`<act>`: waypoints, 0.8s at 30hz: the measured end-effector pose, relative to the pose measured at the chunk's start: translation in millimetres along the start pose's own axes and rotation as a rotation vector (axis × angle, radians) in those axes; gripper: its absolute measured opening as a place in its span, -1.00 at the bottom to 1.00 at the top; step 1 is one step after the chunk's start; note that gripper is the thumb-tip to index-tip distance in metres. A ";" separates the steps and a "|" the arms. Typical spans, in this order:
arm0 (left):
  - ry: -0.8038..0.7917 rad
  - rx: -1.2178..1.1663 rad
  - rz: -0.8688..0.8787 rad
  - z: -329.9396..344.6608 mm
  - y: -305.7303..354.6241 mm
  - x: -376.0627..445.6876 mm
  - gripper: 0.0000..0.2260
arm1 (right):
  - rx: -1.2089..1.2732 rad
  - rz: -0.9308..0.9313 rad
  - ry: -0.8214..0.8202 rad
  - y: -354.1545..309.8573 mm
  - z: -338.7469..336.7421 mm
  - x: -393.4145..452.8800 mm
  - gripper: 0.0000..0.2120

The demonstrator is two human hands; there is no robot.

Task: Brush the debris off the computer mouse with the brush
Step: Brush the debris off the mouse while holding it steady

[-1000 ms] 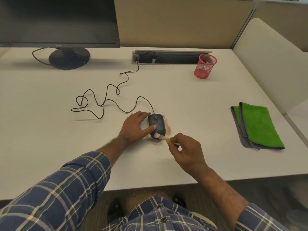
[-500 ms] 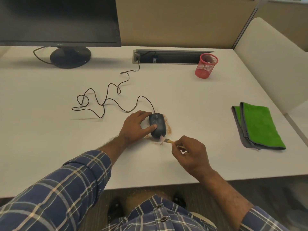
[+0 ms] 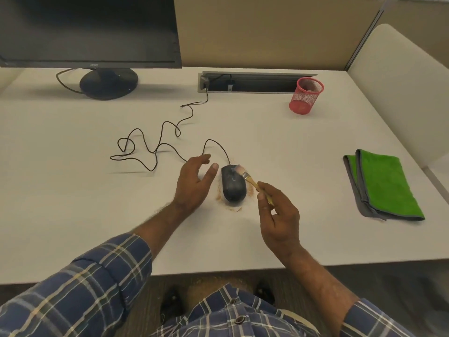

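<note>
on the surface (image 3: 73,190), the left hand (image 3: 194,183) has let go of the mouse (image 3: 233,184), fingers relaxed, while the right hand (image 3: 277,215) pinches the brush (image 3: 245,175), now sweeping its front.

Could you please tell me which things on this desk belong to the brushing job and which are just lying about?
In use: mouse, brush, debris, right hand, left hand.
Lying about: monitor, red cup, green cloth.

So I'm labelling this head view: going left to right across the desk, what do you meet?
Monitor stand → coiled mouse cable → left hand → computer mouse → right hand, holding the brush → red mesh cup → green cloth.
</note>
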State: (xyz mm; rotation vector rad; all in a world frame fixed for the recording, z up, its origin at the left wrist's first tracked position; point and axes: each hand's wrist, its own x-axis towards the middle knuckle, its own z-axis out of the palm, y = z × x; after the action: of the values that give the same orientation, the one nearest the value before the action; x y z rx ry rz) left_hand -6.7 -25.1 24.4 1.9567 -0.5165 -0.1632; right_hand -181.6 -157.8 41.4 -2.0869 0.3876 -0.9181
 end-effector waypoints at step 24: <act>0.035 -0.246 -0.366 -14.4 31.0 -42.6 -0.84 | -0.104 0.045 -0.188 18.7 30.1 13.8 -0.70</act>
State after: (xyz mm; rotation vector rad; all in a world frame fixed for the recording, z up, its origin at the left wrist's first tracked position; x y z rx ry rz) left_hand -48.8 -5.7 53.4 1.7919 -0.1035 -0.4041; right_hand -149.6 -160.4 21.0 -2.2279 0.3881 -0.6810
